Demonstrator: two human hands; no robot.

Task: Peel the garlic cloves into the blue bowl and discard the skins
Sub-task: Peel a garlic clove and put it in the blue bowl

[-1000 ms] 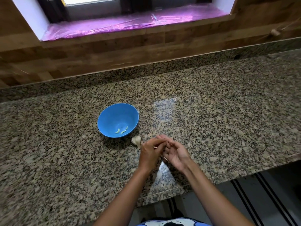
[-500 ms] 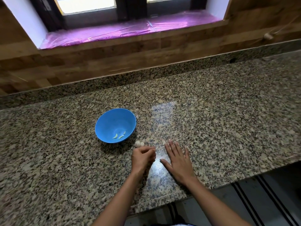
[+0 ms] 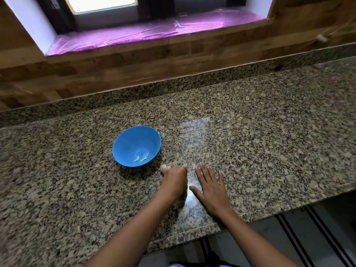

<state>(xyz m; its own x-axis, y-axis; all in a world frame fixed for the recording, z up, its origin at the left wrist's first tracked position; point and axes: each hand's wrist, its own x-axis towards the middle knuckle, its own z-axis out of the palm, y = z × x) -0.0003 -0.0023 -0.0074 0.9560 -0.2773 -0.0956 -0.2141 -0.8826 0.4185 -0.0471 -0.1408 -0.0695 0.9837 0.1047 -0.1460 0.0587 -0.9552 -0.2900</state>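
I can read no text, label, brand, number or sign anywhere in front of me, near or far.

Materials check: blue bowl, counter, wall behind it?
The blue bowl looks like plastic: uniform colour, thin rim, dull sheen. The counter looks like polished granite or a look-alike: speckled grain, mirrors window light. The wall looks like wood planks, possibly laminate: grain and seams show.
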